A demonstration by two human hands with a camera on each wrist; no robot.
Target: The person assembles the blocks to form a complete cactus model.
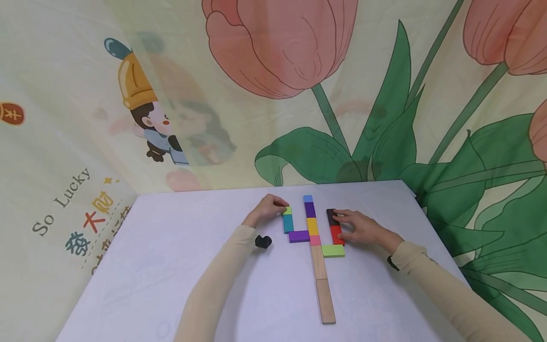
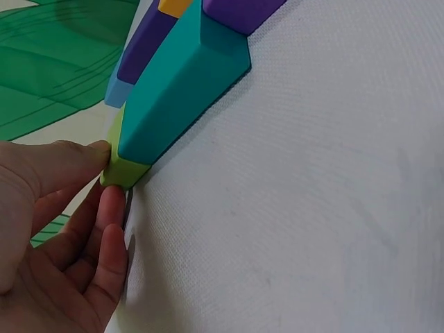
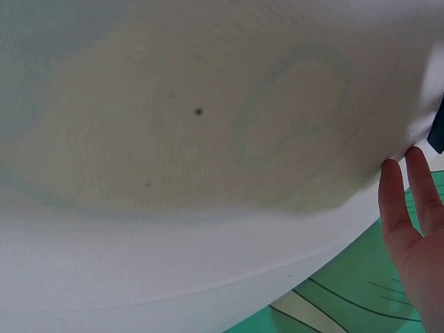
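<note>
My left hand (image 1: 267,209) pinches a small lime-green block (image 2: 125,172) between thumb and fingers. That block sits against the end of a teal block (image 2: 187,83), whose other end meets a purple block (image 1: 298,236). On the other side, my right hand (image 1: 363,228) has its fingers extended at the right edge of a black block (image 1: 332,217) and a red block (image 1: 336,234), which lie end to end. In the right wrist view, two straight fingers (image 3: 393,198) reach the cloth close to a dark block's corner.
A central column holds light-blue (image 1: 307,198), dark purple (image 1: 309,210), yellow (image 1: 313,226) and pink (image 1: 315,240) blocks above two wooden blocks (image 1: 318,262). A green block (image 1: 333,251) juts right. The white-covered table (image 1: 141,266) meets a tulip-printed cloth backdrop (image 1: 282,47).
</note>
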